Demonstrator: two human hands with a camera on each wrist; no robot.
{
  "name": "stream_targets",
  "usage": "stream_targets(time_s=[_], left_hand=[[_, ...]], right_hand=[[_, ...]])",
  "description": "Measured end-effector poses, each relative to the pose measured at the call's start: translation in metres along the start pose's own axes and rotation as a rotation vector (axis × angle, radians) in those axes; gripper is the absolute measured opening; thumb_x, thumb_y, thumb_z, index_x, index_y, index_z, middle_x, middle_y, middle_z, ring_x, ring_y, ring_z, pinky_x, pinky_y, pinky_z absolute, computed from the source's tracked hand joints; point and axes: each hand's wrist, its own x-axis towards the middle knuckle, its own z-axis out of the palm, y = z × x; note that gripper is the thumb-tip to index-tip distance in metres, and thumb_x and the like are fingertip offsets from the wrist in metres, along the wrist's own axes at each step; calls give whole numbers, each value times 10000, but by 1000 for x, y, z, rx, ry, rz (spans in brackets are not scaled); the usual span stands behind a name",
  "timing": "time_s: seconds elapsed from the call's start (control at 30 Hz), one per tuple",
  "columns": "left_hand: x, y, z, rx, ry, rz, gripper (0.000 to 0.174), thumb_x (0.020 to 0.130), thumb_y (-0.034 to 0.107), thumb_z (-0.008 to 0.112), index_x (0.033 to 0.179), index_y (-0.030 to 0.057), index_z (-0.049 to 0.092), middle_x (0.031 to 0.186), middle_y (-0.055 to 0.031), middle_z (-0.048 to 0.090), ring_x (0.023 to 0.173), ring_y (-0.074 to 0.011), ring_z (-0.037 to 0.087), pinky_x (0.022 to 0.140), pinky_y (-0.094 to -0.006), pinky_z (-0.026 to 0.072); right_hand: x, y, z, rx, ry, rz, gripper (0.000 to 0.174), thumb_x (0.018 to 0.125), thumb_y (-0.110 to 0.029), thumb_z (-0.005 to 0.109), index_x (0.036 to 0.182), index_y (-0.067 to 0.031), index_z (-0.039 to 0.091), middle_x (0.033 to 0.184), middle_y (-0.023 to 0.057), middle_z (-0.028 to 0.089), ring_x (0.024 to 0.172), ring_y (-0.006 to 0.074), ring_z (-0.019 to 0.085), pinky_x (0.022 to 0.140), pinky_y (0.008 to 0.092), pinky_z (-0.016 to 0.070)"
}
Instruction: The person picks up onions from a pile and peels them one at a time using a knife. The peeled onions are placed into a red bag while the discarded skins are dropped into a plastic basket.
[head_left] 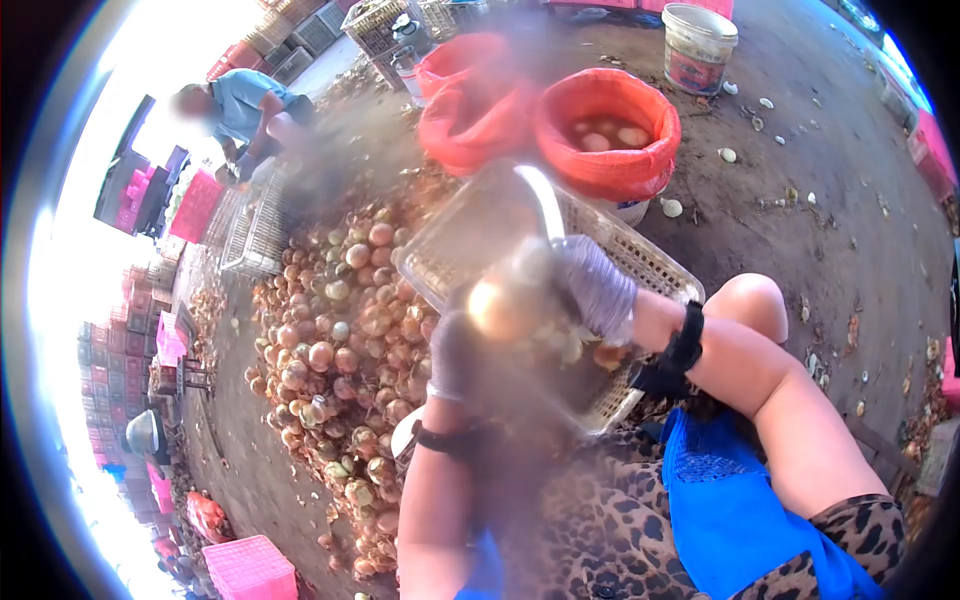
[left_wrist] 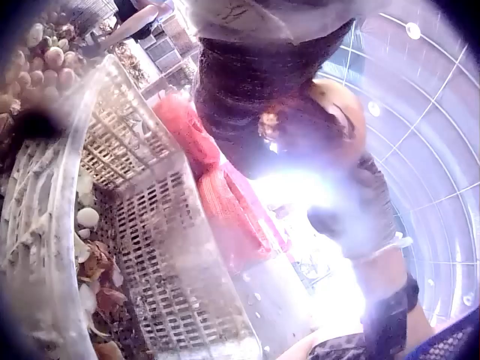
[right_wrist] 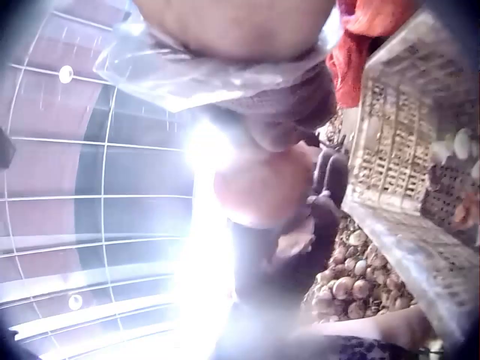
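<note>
The onion is up between both gloved hands, above the open crate. The left hand curls its fingers round it; the right hand is bent close to its other side, but blur hides whether it grips anything. A firm left hold and small, controlled right-hand strokes would likely work best, letting scraps fall onto the peelings inside. Beside the crate lies an onion heap; a red-lined bucket stands beyond.

Dark floor — heaped onions, pink crate
</note>
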Motion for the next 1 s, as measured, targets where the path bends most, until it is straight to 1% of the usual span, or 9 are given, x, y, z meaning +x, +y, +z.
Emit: stream_targets(time_s=[0.03, 0.13, 0.2, 0.27, 0.47, 0.57, 0.67, 0.8, 1.0], left_hand=[[-3, 7, 3, 283, -57, 136, 503, 754, 91, 664, 1228, -23, 538, 975, -117, 667, 910, -249, 640, 780, -310, 559], [10, 3, 2, -185, -177, -73, 545, 765, 144, 724, 1248, -7, 522, 1027, -133, 658, 1001, -254, 620, 812, -335, 559], [7, 1, 6, 118, -84, -17, 580, 765, 168, 747, 1265, 1, 506, 1086, -134, 635, 1039, -246, 606, 838, -350, 560], [2, 2, 15, -417, 96, -199, 686, 733, 200, 773, 1310, 4, 458, 1169, -127, 587, 1050, -257, 599, 858, -368, 563], [-8, 23, 9, -338, 27, -222, 833, 657, 310, 805, 1337, -4, 439, 1174, -138, 583, 1049, -264, 611, 873, -362, 559], [-16, 31, 7, -409, 7, -191, 799, 671, 276, 776, 1341, -8, 445, 1184, -140, 582, 1056, -252, 609, 875, -345, 553], [-18, 41, 2, -397, -25, -138, 766, 705, 261, 727, 1361, -5, 436, 1196, -143, 579, 1060, -243, 608, 885, -335, 546], [-13, 26, -5, -414, -81, -31, 746, 811, 350, 660, 1411, 5, 382, 1205, -146, 572, 1083, -241, 590, 942, -359, 501], [8, 10, 10, -444, -20, -51, 949, 736, 705, 672, 1356, 30, 425, 1191, -132, 565, 1075, -232, 578, 858, -333, 526]], right_hand=[[-10, -7, 11, 78, 29, 39, 119, 890, -84, 558, 921, -45, 666, 784, 10, 627, 724, 106, 600, 597, 260, 483], [-13, -25, 21, 98, 147, 70, 106, 876, -81, 568, 897, -27, 657, 782, 16, 621, 673, 100, 588, 541, 250, 469], [-11, -26, 19, -13, 153, 114, 103, 880, -89, 569, 898, -41, 658, 799, 21, 624, 686, 107, 591, 543, 263, 474], [-10, -26, 24, -10, 114, 153, 103, 893, -104, 567, 904, -66, 661, 814, 21, 627, 695, 120, 592, 554, 281, 482], [29, 4, -39, -949, -18, -249, 127, 863, -202, 631, 913, -91, 666, 729, 6, 612, 571, 107, 552, 480, 261, 437], [53, 27, -78, -1532, 104, -116, 170, 849, -246, 660, 919, -92, 667, 674, -2, 599, 500, 92, 522, 433, 241, 407], [36, 40, -51, -769, 292, 169, 218, 836, -291, 689, 924, -93, 669, 619, -10, 586, 430, 76, 493, 387, 221, 376], [-20, -28, 34, -107, 32, 301, 272, 835, -301, 708, 1007, -96, 658, 666, -14, 614, 427, 51, 491, 379, 200, 356], [-22, -24, 39, -91, -19, 37, 417, 821, -200, 718, 1201, -76, 600, 836, 2, 645, 612, 60, 560, 508, 223, 439]])
